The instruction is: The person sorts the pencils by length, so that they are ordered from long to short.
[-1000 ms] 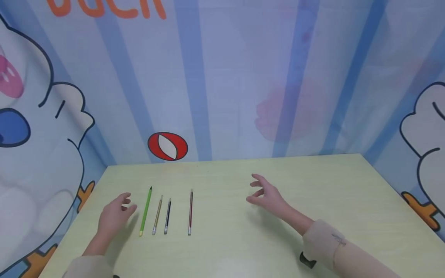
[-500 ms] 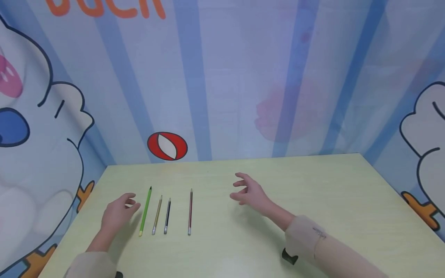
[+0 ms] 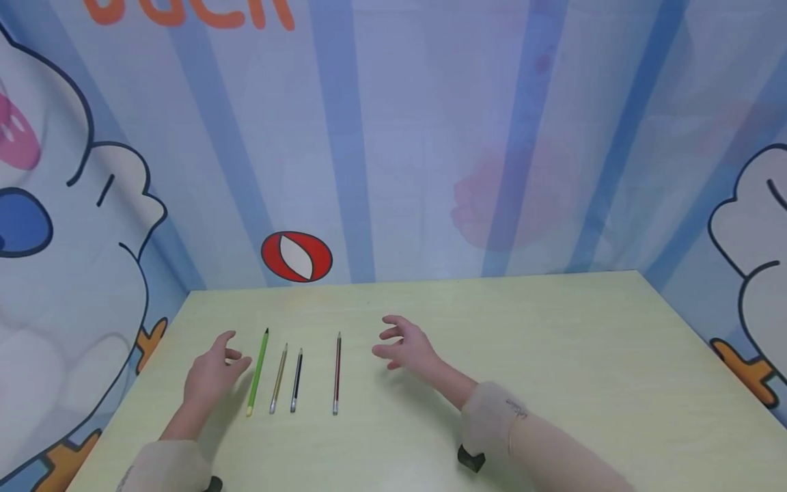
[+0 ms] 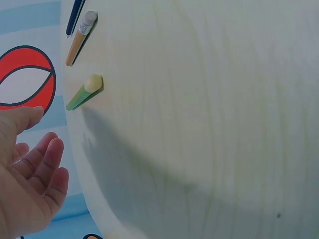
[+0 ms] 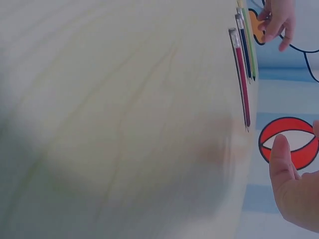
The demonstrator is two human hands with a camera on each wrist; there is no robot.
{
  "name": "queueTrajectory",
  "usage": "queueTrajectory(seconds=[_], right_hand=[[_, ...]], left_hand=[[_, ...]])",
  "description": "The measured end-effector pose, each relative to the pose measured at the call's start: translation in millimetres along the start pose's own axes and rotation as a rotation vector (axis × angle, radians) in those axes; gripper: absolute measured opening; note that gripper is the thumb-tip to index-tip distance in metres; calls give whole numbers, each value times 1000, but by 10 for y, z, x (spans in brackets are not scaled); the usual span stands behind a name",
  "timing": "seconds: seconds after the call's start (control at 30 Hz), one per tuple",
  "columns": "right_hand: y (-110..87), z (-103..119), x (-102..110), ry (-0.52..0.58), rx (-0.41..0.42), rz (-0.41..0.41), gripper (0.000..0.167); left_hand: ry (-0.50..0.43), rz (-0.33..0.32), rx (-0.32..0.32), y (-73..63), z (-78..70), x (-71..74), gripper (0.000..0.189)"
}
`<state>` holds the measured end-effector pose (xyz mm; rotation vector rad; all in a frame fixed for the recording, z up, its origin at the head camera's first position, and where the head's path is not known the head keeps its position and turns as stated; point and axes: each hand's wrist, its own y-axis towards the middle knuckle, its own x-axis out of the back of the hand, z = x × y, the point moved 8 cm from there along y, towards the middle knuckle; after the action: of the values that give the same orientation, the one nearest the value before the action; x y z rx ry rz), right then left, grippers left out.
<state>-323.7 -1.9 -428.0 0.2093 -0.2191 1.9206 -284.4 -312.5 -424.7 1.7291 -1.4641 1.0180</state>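
Observation:
Several pencils lie side by side on the left half of the table, tips toward the back. From the left they are a long green pencil [image 3: 258, 372], a yellowish-brown pencil [image 3: 279, 379], a short dark pencil [image 3: 297, 380] and a dark red pencil [image 3: 337, 374], which lies a little apart. Just left of the green pencil my left hand [image 3: 211, 374] hovers with loosely bent fingers, holding nothing. To the right of the dark red pencil my right hand [image 3: 410, 350] is above the table, fingers spread and relaxed, nothing in its grasp.
The pale wooden table [image 3: 553, 355] ends at a printed blue-striped backdrop [image 3: 418, 137], which also rises at both sides. A black strap piece [image 3: 471, 458] shows under the right sleeve [image 3: 492, 417].
My right hand has moved left across the table toward the dark red pencil. My left hand has shifted slightly right, closer to the green pencil. The pencils have stayed in place.

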Motion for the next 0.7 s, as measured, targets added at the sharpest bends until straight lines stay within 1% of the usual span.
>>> queueTrajectory(seconds=[0.07, 0.17, 0.4, 0.7], right_hand=[[25, -6, -73, -5, -1, 4, 60], [57, -18, -166, -15, -7, 1, 61], [134, -78, -337, -32, -46, -9, 55], [196, -96, -514, -53, -67, -41, 49]], left_hand=[[-6, 7, 12, 7, 2, -10, 64], [-5, 12, 7, 17, -8, -22, 64], [19, 16, -24, 30, -33, -52, 52], [47, 16, 12, 51, -21, -88, 42]])
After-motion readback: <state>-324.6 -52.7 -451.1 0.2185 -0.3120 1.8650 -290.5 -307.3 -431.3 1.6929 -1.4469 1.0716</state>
